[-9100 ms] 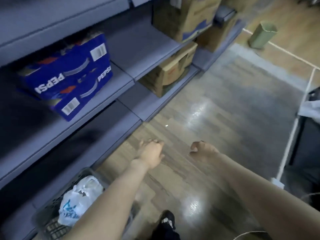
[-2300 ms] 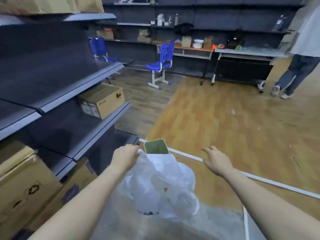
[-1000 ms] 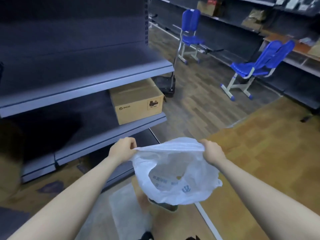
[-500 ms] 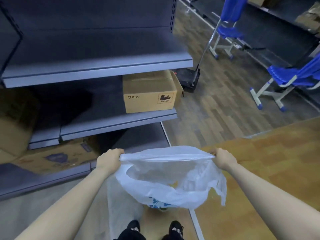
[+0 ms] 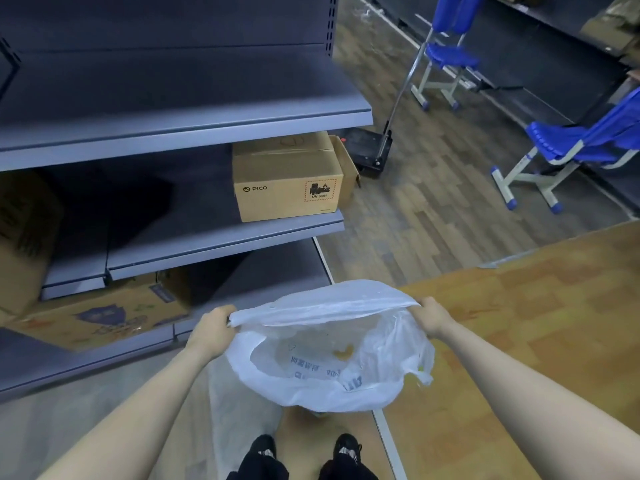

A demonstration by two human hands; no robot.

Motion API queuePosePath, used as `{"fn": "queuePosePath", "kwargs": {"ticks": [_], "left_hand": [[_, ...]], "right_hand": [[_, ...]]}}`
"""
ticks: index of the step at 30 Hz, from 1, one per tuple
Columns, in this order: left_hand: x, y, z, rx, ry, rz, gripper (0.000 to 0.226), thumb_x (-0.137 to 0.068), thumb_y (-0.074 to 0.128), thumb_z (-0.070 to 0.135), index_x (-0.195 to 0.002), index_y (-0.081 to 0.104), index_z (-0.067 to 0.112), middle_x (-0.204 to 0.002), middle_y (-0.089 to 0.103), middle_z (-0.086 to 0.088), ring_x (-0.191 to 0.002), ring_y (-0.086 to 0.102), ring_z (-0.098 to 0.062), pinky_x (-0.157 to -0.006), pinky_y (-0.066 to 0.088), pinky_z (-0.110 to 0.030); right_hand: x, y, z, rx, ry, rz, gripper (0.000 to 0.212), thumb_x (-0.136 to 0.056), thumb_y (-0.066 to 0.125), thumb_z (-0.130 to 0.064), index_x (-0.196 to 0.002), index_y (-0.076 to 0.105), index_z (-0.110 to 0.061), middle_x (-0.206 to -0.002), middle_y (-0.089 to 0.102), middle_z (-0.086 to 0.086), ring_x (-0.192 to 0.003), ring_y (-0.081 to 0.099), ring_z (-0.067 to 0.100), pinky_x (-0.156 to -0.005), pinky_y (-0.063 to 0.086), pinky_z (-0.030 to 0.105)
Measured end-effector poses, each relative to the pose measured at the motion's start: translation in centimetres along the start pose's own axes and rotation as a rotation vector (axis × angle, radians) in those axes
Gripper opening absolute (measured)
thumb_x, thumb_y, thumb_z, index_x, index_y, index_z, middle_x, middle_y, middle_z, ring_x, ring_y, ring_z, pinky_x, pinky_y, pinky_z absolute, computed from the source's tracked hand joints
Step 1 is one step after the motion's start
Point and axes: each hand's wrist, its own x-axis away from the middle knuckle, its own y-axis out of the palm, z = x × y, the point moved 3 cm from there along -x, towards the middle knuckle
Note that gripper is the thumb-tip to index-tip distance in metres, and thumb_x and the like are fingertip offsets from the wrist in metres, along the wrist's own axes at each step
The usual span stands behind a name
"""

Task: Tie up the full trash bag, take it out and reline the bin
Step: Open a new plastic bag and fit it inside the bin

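Trash bag: white, thin plastic bag, held up in the air in front of me above my shoes, its mouth stretched wide between both hands.
Left hand: left hand closed in a fist around the bag's left rim.
Right hand: right hand gripping the right rim, fingers curled and hidden behind the plastic.
Bag contents: I see blue print through the film and a small orange-brown scrap; I cannot make out what either is.
Bin: whatever sits under the bag is covered by it; I cannot tell.
Shelving: grey shelf unit at left, a PICO cardboard box at the right end of its middle shelf.
Cut off: blue chair runs past the right edge.
Floor: a pale sheet lies under the bag, partly hidden.
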Motion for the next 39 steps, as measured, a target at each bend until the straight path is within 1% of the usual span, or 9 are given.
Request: {"fn": "queuePosePath", "kwargs": {"ticks": [4, 10, 17, 22, 24, 29, 33, 37, 39], "left_hand": [[0.0, 1.0, 0.6, 0.130, 0.000, -0.021, 0.027, -0.088, 0.055, 0.010, -0.064, 0.044, 0.014, -0.064, 0.050, -0.003, -0.067, 0.047, -0.027, -0.054, 0.032, -0.030], [0.0, 1.7, 1.3, 0.147, 0.011, -0.044, 0.017, -0.090, 0.054, 0.017, -0.080, 0.053, 0.003, -0.065, 0.048, -0.002, -0.068, 0.047, -0.026, -0.056, 0.038, -0.031], [0.2, 1.8, 1.1, 0.137, 0.017, -0.028, 0.022, -0.092, 0.053, 0.021, -0.087, 0.054, 0.000, -0.070, 0.050, -0.004, -0.070, 0.049, -0.025, -0.056, 0.039, -0.030], [0.5, 1.9, 1.0, 0.137, 0.008, -0.033, 0.020, -0.092, 0.052, 0.022, -0.089, 0.057, 0.003, -0.079, 0.057, -0.007, -0.076, 0.054, -0.027, -0.061, 0.043, -0.032], [0.6, 1.9, 1.0, 0.132, 0.006, -0.034, 0.020, -0.093, 0.052, 0.022, -0.091, 0.057, 0.003, -0.081, 0.058, -0.007, -0.079, 0.055, -0.027, -0.062, 0.044, -0.032], [1.0, 2.0, 1.1, 0.135, 0.008, -0.038, 0.019, -0.093, 0.051, 0.021, -0.092, 0.057, 0.003, -0.085, 0.059, -0.009, -0.079, 0.054, -0.026, -0.061, 0.042, -0.030], [1.2, 2.1, 1.0, 0.137, 0.005, -0.043, 0.021, -0.092, 0.052, 0.021, -0.092, 0.057, 0.001, -0.089, 0.062, -0.014, -0.080, 0.057, -0.029, -0.061, 0.043, -0.031], [1.5, 2.1, 1.3, 0.131, 0.018, -0.042, 0.018, -0.093, 0.052, 0.022, -0.089, 0.057, 0.005, -0.087, 0.061, -0.011, -0.081, 0.057, -0.028, -0.059, 0.043, -0.030], [1.7, 2.2, 1.5, 0.130, 0.022, -0.042, 0.015, -0.093, 0.051, 0.021, -0.086, 0.054, 0.008, -0.084, 0.058, -0.007, -0.077, 0.054, -0.024, -0.057, 0.041, -0.028]], "right_hand": [[0.3, 0.6, -0.6, -0.142, -0.024, -0.021, 0.043, -0.094, 0.046, -0.022, -0.054, 0.031, -0.018, -0.056, 0.035, 0.001, -0.052, 0.029, 0.016, -0.052, 0.023, 0.028], [0.3, 0.7, -0.6, -0.220, -0.020, -0.054, 0.049, -0.092, 0.052, -0.039, -0.055, 0.029, -0.018, -0.053, 0.030, -0.001, -0.050, 0.026, 0.014, -0.052, 0.021, 0.028], [-0.5, 0.9, 0.6, -0.237, -0.005, -0.060, 0.046, -0.080, 0.061, -0.055, -0.072, 0.048, -0.012, -0.065, 0.043, -0.001, -0.059, 0.042, 0.015, -0.063, 0.034, 0.027], [-0.5, 0.9, 0.9, -0.232, -0.021, -0.044, 0.083, -0.051, 0.057, -0.076, -0.090, 0.064, -0.003, -0.077, 0.058, 0.005, -0.073, 0.056, 0.019, -0.071, 0.042, 0.032], [-0.4, 1.0, 0.9, -0.230, -0.030, -0.053, 0.089, -0.049, 0.056, -0.077, -0.097, 0.064, -0.003, -0.083, 0.062, 0.005, -0.077, 0.058, 0.020, -0.073, 0.043, 0.032], [0.1, 0.7, 0.9, -0.239, -0.033, -0.055, 0.074, -0.068, 0.060, -0.067, -0.104, 0.063, -0.003, -0.089, 0.065, 0.011, -0.082, 0.062, 0.025, -0.076, 0.045, 0.034], [0.7, 0.6, 0.8, -0.260, -0.029, -0.070, 0.077, -0.064, 0.061, -0.070, -0.112, 0.062, -0.009, -0.106, 0.068, 0.010, -0.098, 0.063, 0.024, -0.091, 0.048, 0.039], [1.2, 0.5, 0.8, -0.275, -0.027, -0.078, 0.080, -0.053, 0.064, -0.072, -0.107, 0.064, -0.013, -0.103, 0.069, 0.005, -0.097, 0.064, 0.022, -0.094, 0.050, 0.042], [1.7, 0.5, 0.5, -0.267, -0.031, -0.078, 0.066, -0.060, 0.070, -0.064, -0.103, 0.066, -0.014, -0.101, 0.070, 0.005, -0.095, 0.065, 0.022, -0.093, 0.051, 0.042]]}}
